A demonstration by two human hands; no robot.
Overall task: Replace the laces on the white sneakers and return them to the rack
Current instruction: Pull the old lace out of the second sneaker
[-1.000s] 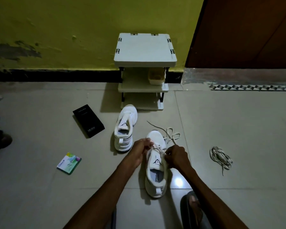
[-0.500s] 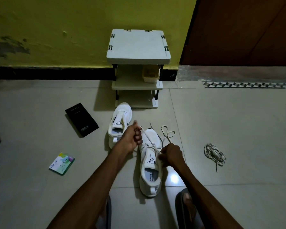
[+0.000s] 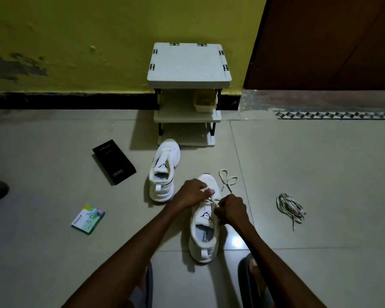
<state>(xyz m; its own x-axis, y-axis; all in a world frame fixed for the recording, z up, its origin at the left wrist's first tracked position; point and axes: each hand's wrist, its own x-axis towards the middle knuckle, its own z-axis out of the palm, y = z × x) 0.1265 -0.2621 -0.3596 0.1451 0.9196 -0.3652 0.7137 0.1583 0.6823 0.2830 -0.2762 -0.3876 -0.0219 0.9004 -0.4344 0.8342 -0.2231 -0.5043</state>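
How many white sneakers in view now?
2. The near sneaker has its lace gripped by the left hand and right hand; the far sneaker stands before the rack. None shows on its shelves.

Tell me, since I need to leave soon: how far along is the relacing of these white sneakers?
Done: the far sneaker shows no lace, and a lace bundle lies on the floor. In hand: the left hand and right hand pinch a lace over the near sneaker. Left: finish it, lace the far one, put both on the rack.
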